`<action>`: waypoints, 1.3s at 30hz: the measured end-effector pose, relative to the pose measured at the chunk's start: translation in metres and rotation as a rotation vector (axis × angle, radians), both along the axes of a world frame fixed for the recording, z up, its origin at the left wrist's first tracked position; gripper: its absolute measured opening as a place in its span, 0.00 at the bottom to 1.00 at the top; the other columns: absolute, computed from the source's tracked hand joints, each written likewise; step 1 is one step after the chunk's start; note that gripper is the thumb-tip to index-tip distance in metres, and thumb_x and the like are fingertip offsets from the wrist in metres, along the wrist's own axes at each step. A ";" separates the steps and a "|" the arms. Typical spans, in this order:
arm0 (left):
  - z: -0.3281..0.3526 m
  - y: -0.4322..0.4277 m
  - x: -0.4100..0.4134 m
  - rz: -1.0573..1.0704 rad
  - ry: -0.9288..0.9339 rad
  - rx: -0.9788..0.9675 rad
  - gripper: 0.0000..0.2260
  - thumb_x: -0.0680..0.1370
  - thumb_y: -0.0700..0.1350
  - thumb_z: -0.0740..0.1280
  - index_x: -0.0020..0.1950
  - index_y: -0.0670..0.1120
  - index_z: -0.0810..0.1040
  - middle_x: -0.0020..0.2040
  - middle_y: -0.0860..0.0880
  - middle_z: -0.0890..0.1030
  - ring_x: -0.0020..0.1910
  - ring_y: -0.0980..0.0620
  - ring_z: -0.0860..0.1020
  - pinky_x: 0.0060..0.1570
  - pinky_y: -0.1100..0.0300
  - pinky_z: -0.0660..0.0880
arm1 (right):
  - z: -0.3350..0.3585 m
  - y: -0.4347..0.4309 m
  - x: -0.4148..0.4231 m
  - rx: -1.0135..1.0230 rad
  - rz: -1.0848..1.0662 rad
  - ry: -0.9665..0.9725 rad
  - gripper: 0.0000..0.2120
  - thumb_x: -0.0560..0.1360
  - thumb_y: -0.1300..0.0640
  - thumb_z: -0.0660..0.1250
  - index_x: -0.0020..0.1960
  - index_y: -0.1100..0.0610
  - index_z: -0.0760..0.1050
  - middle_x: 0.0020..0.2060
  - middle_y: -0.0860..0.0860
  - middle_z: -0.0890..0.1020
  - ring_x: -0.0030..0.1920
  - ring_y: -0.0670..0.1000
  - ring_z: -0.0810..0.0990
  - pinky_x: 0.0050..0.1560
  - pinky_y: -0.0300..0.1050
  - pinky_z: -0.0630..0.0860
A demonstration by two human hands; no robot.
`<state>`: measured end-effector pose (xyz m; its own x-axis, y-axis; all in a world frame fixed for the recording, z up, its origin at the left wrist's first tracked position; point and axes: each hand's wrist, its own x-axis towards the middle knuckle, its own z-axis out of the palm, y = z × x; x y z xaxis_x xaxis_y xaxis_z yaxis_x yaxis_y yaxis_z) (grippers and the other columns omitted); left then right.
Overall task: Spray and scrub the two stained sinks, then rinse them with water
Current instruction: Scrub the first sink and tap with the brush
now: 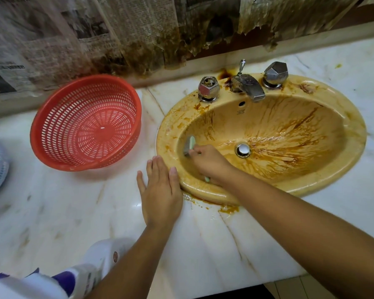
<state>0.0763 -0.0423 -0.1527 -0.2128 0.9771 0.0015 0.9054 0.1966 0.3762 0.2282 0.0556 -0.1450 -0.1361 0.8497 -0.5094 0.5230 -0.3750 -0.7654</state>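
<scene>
Your left hand [160,190] lies flat on the white marble counter [63,212], fingers straight, thumb against the left rim of the oval yellow ceramic sink [343,117] streaked with brown stains. Your right hand [209,162], low on the basin's left wall, curls round a pale green scrubbing brush [189,145]; blur hides grip detail. White-and-purple spray bottle [91,270] cut off at the counter's front edge. Round red plastic basket [86,124] near the back edge, apart from the sink.

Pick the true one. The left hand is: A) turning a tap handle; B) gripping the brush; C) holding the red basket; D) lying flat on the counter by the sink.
D: the left hand lies flat, fingers straight, on the counter beside the sink; the right hand holds the brush.
</scene>
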 end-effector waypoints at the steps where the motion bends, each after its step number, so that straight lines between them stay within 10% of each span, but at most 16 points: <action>1: 0.000 0.000 0.000 0.000 0.002 0.001 0.34 0.84 0.60 0.36 0.83 0.43 0.54 0.83 0.46 0.59 0.83 0.52 0.52 0.81 0.46 0.42 | 0.003 -0.007 0.001 0.035 0.047 0.033 0.16 0.85 0.49 0.60 0.67 0.53 0.79 0.51 0.47 0.83 0.39 0.44 0.75 0.35 0.40 0.66; 4: 0.001 0.000 0.001 -0.006 -0.003 -0.002 0.34 0.84 0.60 0.36 0.83 0.43 0.54 0.83 0.47 0.59 0.83 0.52 0.51 0.81 0.46 0.42 | -0.002 -0.003 0.051 -0.037 0.322 -0.237 0.22 0.85 0.46 0.61 0.77 0.50 0.70 0.72 0.49 0.76 0.59 0.48 0.77 0.53 0.41 0.70; 7: 0.001 0.000 0.000 -0.007 -0.009 -0.007 0.34 0.84 0.60 0.35 0.84 0.43 0.53 0.83 0.47 0.58 0.83 0.52 0.50 0.81 0.47 0.41 | -0.016 0.017 0.091 -0.145 0.337 -0.604 0.21 0.87 0.50 0.54 0.75 0.59 0.72 0.70 0.58 0.75 0.61 0.56 0.77 0.49 0.42 0.71; 12: 0.000 -0.001 0.000 -0.004 0.005 -0.007 0.33 0.84 0.60 0.36 0.84 0.43 0.53 0.83 0.47 0.58 0.83 0.53 0.50 0.81 0.46 0.42 | -0.004 -0.003 0.016 0.111 0.152 -0.122 0.20 0.86 0.50 0.58 0.74 0.56 0.74 0.61 0.56 0.82 0.57 0.56 0.81 0.44 0.43 0.72; 17: -0.001 0.000 0.000 -0.006 0.000 -0.010 0.33 0.84 0.60 0.36 0.84 0.43 0.53 0.83 0.47 0.58 0.83 0.53 0.50 0.81 0.47 0.41 | -0.027 0.020 0.040 -0.078 0.009 -0.265 0.20 0.87 0.51 0.55 0.74 0.60 0.70 0.63 0.61 0.79 0.57 0.60 0.79 0.49 0.47 0.73; 22: -0.001 0.000 0.000 -0.003 -0.004 -0.006 0.34 0.83 0.61 0.35 0.84 0.44 0.53 0.83 0.48 0.58 0.83 0.53 0.50 0.81 0.47 0.41 | -0.016 0.004 0.014 0.092 0.078 0.016 0.23 0.87 0.47 0.55 0.80 0.50 0.65 0.61 0.51 0.81 0.55 0.50 0.80 0.51 0.43 0.75; 27: -0.001 0.000 0.000 -0.004 0.003 -0.010 0.34 0.84 0.61 0.36 0.84 0.44 0.53 0.83 0.47 0.58 0.83 0.53 0.50 0.81 0.47 0.41 | -0.024 0.017 0.062 -0.113 0.361 -0.489 0.22 0.87 0.49 0.55 0.77 0.58 0.68 0.68 0.60 0.77 0.63 0.58 0.77 0.55 0.47 0.72; 33: -0.002 0.000 0.000 -0.004 0.013 -0.011 0.33 0.84 0.60 0.36 0.84 0.44 0.53 0.83 0.47 0.58 0.83 0.52 0.50 0.81 0.46 0.41 | 0.007 -0.006 0.052 -0.086 0.495 -0.106 0.15 0.84 0.42 0.61 0.70 0.35 0.74 0.50 0.33 0.81 0.49 0.37 0.79 0.44 0.32 0.70; 39: -0.003 0.000 0.000 -0.003 0.019 0.000 0.33 0.84 0.61 0.35 0.84 0.44 0.52 0.83 0.48 0.58 0.83 0.53 0.50 0.81 0.47 0.42 | -0.013 0.012 0.103 -0.069 0.583 -0.721 0.21 0.85 0.45 0.54 0.72 0.53 0.72 0.65 0.56 0.78 0.57 0.56 0.78 0.52 0.48 0.73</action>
